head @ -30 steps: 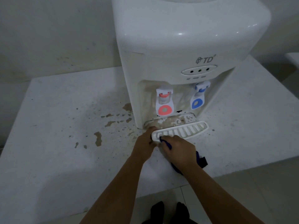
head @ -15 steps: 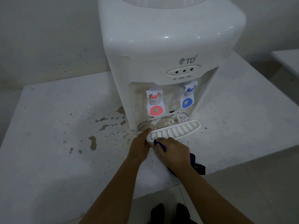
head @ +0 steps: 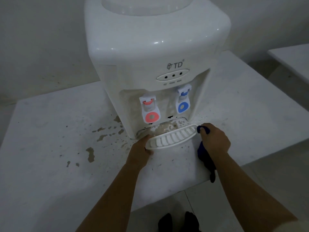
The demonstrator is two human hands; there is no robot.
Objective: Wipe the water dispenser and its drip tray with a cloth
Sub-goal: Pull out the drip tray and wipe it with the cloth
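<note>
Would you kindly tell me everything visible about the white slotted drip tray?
The white slotted plastic drip tray is a curved grille, pulled partly out of the white water dispenser's base above the stained recess. The left hand grips its left end; the right hand presses a dark blue cloth at its right end.

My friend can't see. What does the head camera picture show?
A left hand grips the drip tray of a white water dispenser while the right hand presses a blue cloth against the tray's other end.
</note>
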